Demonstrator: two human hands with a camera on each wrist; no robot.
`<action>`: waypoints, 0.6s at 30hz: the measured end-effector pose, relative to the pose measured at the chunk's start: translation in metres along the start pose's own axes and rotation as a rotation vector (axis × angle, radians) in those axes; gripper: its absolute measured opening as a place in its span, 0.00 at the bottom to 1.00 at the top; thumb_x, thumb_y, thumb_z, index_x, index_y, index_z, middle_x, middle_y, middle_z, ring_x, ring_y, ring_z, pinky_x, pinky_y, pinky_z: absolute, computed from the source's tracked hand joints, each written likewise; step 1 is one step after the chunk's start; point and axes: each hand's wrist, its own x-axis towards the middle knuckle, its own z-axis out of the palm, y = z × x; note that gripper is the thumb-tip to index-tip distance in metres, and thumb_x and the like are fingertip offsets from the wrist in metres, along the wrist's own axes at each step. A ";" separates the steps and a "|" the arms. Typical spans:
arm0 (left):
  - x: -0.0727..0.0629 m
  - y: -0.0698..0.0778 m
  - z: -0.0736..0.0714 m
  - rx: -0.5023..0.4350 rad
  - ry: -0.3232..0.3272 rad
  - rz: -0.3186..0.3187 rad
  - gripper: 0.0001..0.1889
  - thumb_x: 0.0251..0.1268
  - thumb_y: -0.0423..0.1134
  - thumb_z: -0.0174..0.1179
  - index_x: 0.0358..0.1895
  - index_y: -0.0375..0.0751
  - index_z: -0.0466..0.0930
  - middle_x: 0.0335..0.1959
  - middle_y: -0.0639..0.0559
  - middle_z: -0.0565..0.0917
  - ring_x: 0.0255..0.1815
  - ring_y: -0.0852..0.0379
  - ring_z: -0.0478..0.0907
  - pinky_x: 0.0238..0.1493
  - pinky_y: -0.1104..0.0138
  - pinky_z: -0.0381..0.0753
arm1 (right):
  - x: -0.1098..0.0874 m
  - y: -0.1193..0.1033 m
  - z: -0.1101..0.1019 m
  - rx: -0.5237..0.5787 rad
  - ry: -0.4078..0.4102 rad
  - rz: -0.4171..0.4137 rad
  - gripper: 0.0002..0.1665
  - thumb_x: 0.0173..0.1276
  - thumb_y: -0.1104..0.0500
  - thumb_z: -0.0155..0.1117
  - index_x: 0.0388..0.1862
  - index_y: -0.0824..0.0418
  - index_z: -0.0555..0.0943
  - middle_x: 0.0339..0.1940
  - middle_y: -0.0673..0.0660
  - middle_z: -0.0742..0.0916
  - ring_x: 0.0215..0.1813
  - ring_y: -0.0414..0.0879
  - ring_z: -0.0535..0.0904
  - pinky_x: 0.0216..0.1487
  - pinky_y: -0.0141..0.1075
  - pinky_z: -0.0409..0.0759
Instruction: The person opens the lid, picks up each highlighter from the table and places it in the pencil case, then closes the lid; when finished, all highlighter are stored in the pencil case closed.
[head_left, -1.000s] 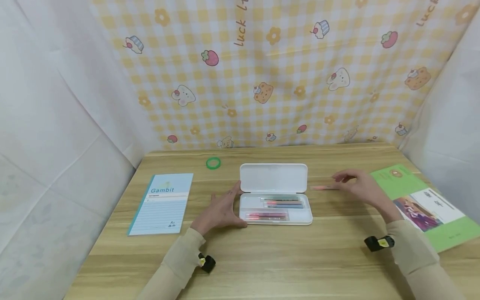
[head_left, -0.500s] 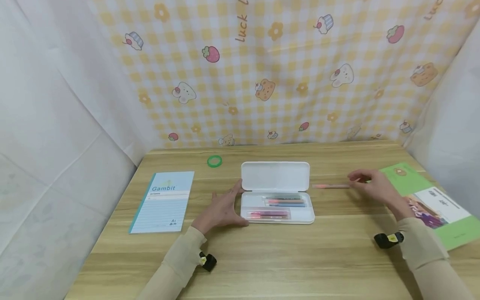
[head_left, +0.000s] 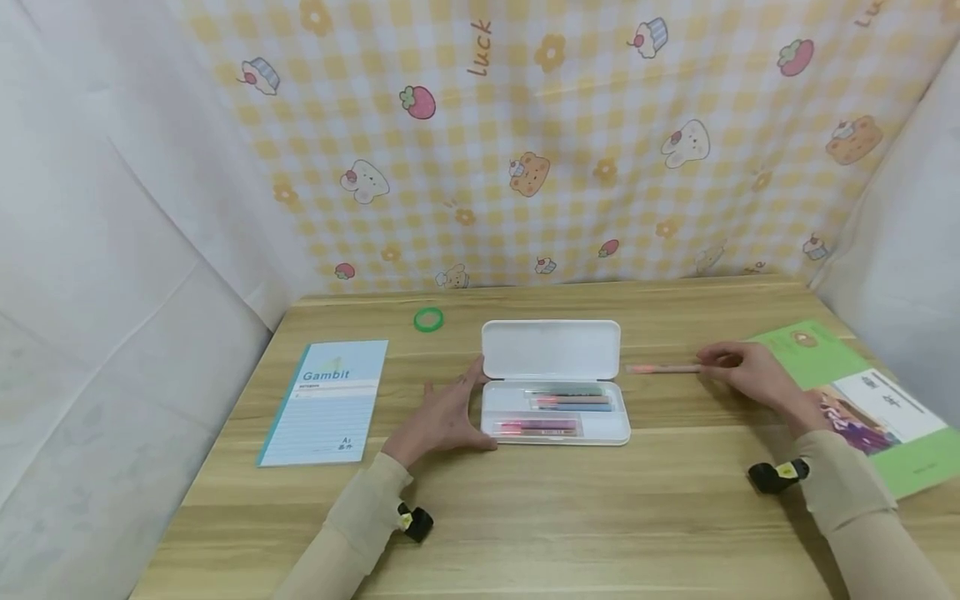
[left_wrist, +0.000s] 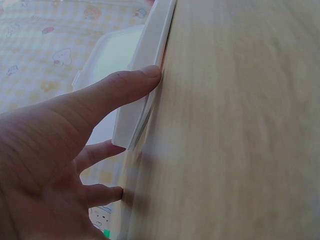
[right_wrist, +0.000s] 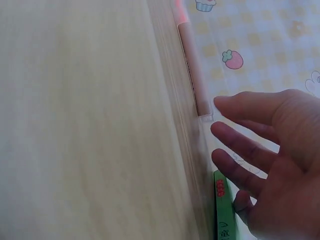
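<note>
An open white pencil case stands mid-table, its lid raised. Inside lie several slim pens in clear sleeves, green, pinkish, blue and purple. My left hand spans the case's left end, holding it with the thumb on the front edge and the index finger towards the hinge; another finger reaches the corner in the left wrist view. Right of the case, a pinkish-brown pen with a bright pink end lies on the table. My right hand hovers at the pen's right end, thumb and fingers parted, gripping nothing in the right wrist view.
A blue notebook lies on the left and a green ring at the back. On the right, a green book is partly under my right forearm. A checked cloth hangs behind the wooden table.
My right hand has moved right, uncovering the pen's right end, while the pen stays on the table. My left hand keeps its place on the pencil case. The head view has tilted slightly.
</note>
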 end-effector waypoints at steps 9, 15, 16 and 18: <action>-0.001 -0.001 0.000 0.008 0.009 0.006 0.68 0.36 0.59 0.76 0.76 0.40 0.37 0.66 0.57 0.69 0.70 0.53 0.59 0.59 0.29 0.37 | 0.003 0.002 0.005 -0.035 -0.017 -0.003 0.17 0.61 0.58 0.69 0.45 0.67 0.83 0.34 0.61 0.86 0.31 0.47 0.74 0.29 0.33 0.68; 0.000 -0.002 0.001 0.007 0.010 0.012 0.68 0.36 0.59 0.76 0.76 0.40 0.37 0.66 0.56 0.69 0.70 0.53 0.60 0.60 0.29 0.36 | 0.003 0.002 0.006 -0.047 -0.013 -0.019 0.15 0.60 0.59 0.69 0.44 0.68 0.84 0.32 0.58 0.86 0.31 0.45 0.75 0.30 0.34 0.70; 0.000 -0.003 0.001 0.006 0.010 0.013 0.68 0.36 0.59 0.76 0.76 0.40 0.37 0.66 0.56 0.70 0.69 0.53 0.60 0.60 0.29 0.36 | 0.003 0.002 0.006 -0.047 -0.015 -0.021 0.15 0.61 0.59 0.69 0.44 0.68 0.84 0.32 0.58 0.86 0.31 0.45 0.75 0.30 0.34 0.70; 0.000 -0.003 0.002 0.004 0.009 0.013 0.68 0.36 0.59 0.76 0.76 0.40 0.37 0.66 0.56 0.70 0.70 0.53 0.59 0.60 0.30 0.36 | 0.003 0.003 0.007 -0.049 -0.014 -0.023 0.15 0.61 0.60 0.69 0.44 0.67 0.84 0.31 0.57 0.86 0.30 0.44 0.75 0.30 0.34 0.70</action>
